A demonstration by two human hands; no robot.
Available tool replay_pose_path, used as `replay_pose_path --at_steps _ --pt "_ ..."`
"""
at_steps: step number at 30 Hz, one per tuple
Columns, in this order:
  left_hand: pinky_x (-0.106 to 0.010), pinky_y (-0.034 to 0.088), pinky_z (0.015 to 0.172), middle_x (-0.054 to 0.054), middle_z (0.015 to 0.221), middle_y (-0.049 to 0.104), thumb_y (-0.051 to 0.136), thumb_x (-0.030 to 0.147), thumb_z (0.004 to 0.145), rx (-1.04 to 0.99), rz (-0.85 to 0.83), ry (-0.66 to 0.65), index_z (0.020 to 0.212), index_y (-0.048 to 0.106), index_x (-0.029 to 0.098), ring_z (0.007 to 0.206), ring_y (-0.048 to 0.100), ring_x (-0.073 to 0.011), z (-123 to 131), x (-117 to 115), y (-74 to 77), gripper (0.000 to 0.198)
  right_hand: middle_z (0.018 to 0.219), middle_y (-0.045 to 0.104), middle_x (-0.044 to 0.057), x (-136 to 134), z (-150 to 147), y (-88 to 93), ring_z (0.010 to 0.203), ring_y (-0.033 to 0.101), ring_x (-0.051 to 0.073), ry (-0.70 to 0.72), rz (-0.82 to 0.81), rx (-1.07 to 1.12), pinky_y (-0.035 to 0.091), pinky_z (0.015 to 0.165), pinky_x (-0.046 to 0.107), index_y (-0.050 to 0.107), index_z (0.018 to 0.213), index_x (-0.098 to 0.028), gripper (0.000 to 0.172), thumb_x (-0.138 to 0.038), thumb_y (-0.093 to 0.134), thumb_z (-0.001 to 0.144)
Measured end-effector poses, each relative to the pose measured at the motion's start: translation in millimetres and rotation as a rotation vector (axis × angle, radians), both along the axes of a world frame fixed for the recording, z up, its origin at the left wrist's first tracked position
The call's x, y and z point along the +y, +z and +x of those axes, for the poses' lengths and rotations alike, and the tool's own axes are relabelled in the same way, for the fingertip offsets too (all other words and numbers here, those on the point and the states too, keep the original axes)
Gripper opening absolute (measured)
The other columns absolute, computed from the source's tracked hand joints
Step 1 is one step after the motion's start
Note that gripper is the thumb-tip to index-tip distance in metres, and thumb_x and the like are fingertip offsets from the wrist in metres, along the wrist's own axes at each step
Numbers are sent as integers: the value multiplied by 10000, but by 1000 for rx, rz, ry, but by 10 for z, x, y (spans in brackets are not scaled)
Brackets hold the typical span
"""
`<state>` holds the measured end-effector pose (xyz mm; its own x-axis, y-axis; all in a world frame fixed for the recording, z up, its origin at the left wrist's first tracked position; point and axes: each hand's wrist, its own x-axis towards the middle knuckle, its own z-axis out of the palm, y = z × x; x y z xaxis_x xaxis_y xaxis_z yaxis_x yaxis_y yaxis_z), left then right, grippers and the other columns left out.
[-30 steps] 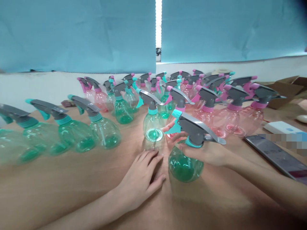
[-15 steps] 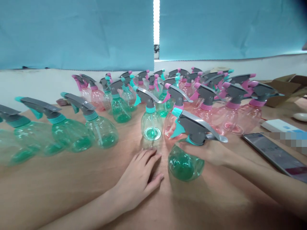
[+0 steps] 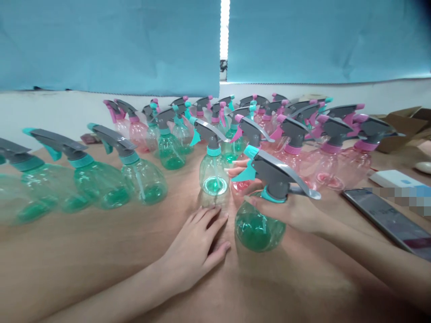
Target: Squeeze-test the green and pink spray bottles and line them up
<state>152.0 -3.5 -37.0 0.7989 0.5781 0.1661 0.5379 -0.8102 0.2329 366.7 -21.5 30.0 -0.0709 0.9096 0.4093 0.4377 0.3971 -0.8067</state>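
Phone (image 3: 384, 220) — writing too blurred to read | right hand (image 3: 296, 213) grasping green spray bottle (image 3: 257, 231) | left hand (image 3: 198, 237) — released, on table (image 3: 101, 246)

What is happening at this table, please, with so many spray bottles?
A person's right hand holds a green spray bottle just below its turquoise collar. The left hand lies palm down on the table, holding nothing. More green bottles stand to the left, while pink bottles stand mostly behind and to the right. A phone lies beyond the right forearm. I cannot tell whether the held bottle touches the table.
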Motion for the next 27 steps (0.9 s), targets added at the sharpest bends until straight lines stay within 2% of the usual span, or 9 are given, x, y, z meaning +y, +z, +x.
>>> replay_pose_path --at_steps 3,7,11,14,16,18,24,27 --pt "-499 372 1030 -159 1389 479 521 352 932 6 2 -1 1359 464 136 1282 417 -311 -2 -7 -4 482 644 642 -6 -10 -1 -1 661 639 192 -41 -9 -22 543 620 326 582 718 -254 47 -277 579 677" --pt "-498 368 1033 -159 1386 481 522 351 932 11 3 -2 1360 462 131 1284 414 -309 -7 -14 -13 485 586 595 -16 -21 -1 -14 606 620 187 -61 -41 -25 536 582 333 557 683 -258 26 -278 572 679" --pt "-492 369 1033 -152 1393 476 522 347 931 -2 8 -5 1367 453 143 1287 413 -305 -8 -11 -21 486 642 636 -6 -24 -2 -20 685 651 211 -86 -18 -23 548 664 373 579 710 -259 48 -299 600 692" --pt "-494 373 1029 -152 1393 477 523 351 931 -9 8 -4 1365 456 150 1281 422 -309 -7 -2 -29 483 709 677 6 -22 4 -36 750 670 223 -38 -32 -26 546 734 392 591 687 -256 52 -290 608 722" --pt "-500 373 1027 -160 1393 475 520 356 934 -7 11 -5 1361 461 139 1278 423 -316 -7 3 -33 483 735 691 5 -21 9 -51 772 676 217 -4 -45 -17 545 764 387 626 728 -261 30 -249 605 747" --pt "-501 374 1027 -161 1388 479 518 356 935 -6 14 -7 1358 464 138 1278 424 -317 -7 2 -34 479 739 695 2 -20 11 -61 785 680 215 1 -43 -12 547 771 378 658 801 -266 80 -220 610 755" --pt "-498 381 1026 -147 1383 487 525 351 931 -13 13 1 1369 453 158 1278 426 -309 -11 -11 -24 484 703 687 1 -30 8 -42 729 686 212 20 -45 -7 567 686 344 677 886 -268 164 -187 604 764" --pt "-496 380 1030 -149 1376 492 531 349 927 -24 6 1 1365 459 151 1277 426 -309 -7 -13 -25 487 704 695 6 -31 5 -18 748 693 222 58 -84 23 570 717 355 677 945 -272 202 -203 609 767"
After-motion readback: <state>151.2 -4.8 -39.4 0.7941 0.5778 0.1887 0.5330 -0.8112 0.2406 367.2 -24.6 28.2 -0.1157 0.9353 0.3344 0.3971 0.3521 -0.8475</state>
